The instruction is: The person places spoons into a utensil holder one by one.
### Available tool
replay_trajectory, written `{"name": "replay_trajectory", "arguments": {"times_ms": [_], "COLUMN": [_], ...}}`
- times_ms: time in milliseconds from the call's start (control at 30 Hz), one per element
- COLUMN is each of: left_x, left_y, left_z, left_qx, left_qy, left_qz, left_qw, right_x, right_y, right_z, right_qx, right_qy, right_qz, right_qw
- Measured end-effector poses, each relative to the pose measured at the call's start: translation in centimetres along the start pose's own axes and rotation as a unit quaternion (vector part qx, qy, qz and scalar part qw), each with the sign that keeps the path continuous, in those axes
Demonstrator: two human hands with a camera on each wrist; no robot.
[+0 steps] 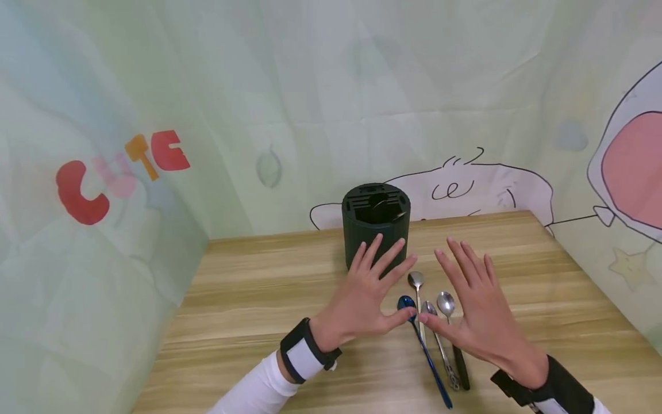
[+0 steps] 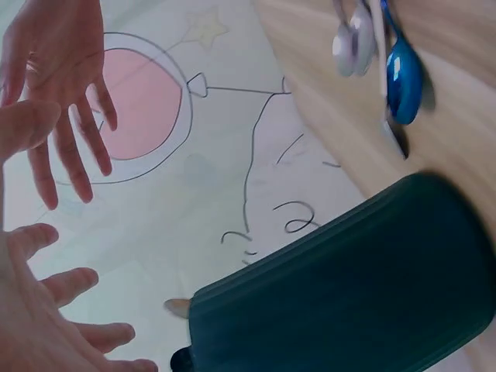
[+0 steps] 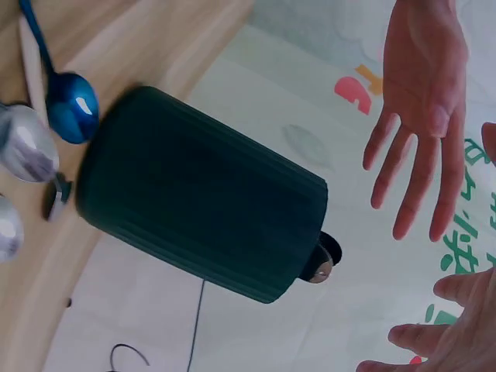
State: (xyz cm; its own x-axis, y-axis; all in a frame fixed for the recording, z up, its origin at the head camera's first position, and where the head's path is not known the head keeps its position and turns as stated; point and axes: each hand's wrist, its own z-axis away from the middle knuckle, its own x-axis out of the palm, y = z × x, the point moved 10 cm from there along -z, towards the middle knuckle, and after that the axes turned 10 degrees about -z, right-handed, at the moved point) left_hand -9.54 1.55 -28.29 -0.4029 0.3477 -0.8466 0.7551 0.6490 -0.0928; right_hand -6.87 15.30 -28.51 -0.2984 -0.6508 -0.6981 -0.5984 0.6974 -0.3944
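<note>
L hand (image 1: pixel 362 300), R hand (image 1: pixel 483 315): fingers apart; 4 spoons (image 1: pixel 441 348) below; dk-grn holder (image 1: pixel 362 228) nr L

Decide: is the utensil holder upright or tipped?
Upright: the utensil holder stands base-down on the wood-grain table, its slotted top facing up.

Dark green container (image 2: pixel 341 279), blue spoon (image 2: pixel 404 81) and silver spoons (image 2: pixel 345 51) nearby.

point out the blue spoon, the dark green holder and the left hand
Blue spoon (image 2: pixel 404 81): left wrist view, on its bowl.
Dark green holder (image 3: pixel 203 195): right wrist view, on its side wall.
Left hand (image 1: pixel 360 299): head view, on its back.
</note>
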Motion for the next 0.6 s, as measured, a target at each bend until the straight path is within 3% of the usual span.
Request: {"name": "replay_trajectory", "arguments": {"times_ms": [367, 600], "left_x": [7.0, 10.3], "left_y": [1.9, 2.6], "left_z": [1.7, 2.5], "left_qx": [0.018, 0.038], "left_qy": [-0.137, -0.187], "left_qz": [-0.016, -0.027], "left_qw": [0.9903, 0.9813], "right_x": [2.7, 3.9], "right_y": [2.3, 2.9], "right_z": [4.6, 5.9], "right_qx": [0.070, 0.089], "right_qy": [-0.042, -0.058], "right_qz": [0.056, 0.047], "right_qw": [0.995, 0.993]}}
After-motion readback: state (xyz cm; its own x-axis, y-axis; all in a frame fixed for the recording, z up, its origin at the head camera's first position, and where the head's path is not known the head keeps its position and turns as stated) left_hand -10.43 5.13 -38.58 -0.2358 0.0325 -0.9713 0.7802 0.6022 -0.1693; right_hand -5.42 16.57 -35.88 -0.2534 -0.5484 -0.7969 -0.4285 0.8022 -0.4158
